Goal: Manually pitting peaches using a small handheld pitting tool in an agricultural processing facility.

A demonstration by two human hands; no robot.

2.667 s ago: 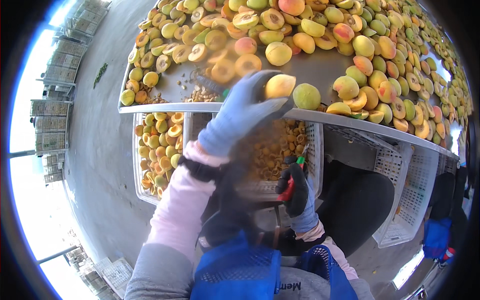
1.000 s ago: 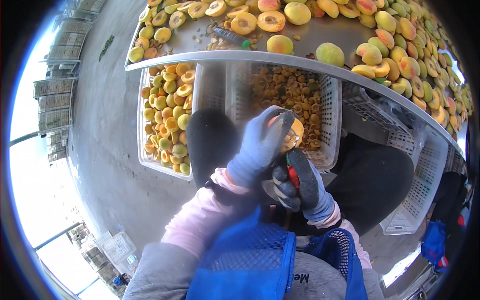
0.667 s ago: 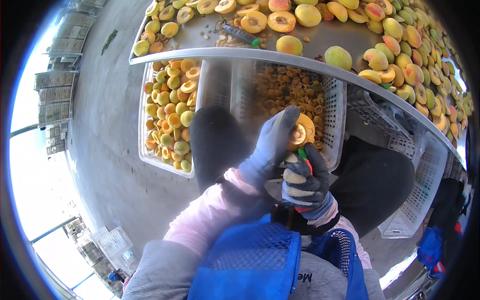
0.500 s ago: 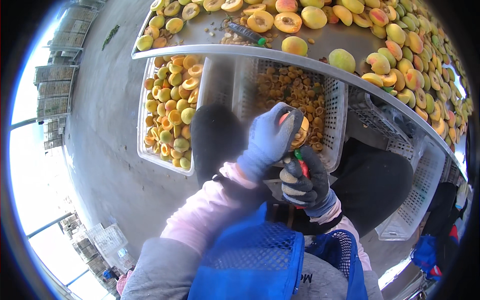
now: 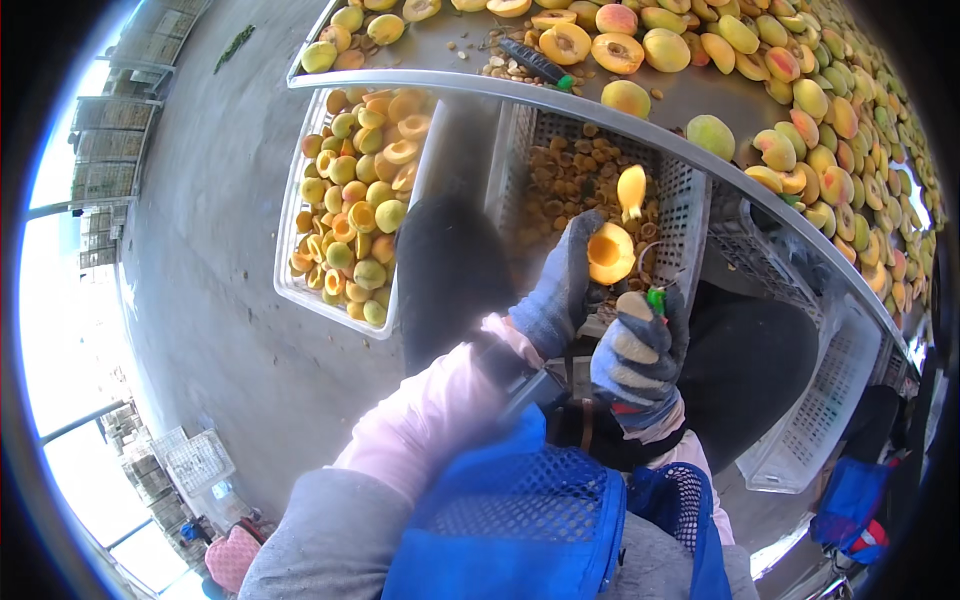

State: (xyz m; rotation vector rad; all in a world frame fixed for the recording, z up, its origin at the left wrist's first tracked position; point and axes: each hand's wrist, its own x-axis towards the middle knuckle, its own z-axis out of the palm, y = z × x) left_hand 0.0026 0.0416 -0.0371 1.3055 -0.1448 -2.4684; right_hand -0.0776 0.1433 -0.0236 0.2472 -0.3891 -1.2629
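My left hand, in a blue-grey glove, is closed around a peach half, its hollow orange cut face turned up. Just beyond it, a loose yellow piece of fruit appears in the air over a crate of brown pits and scraps. My right hand, gloved in grey and blue, grips a pitting knife with a green collar and a bit of red handle. Its thin curved blade shows beside the peach half. Fingers cover most of the handle.
A metal-edged table ahead bears many whole and halved peaches and a dark-handled tool with a green end. At left stands a white crate full of peach halves. Another white crate is at right.
My hands have moved apart and slightly right. The peach half's hollow face now shows, and a yellow fruit piece is loose above the crate. The pitting knife has come away from the fruit.
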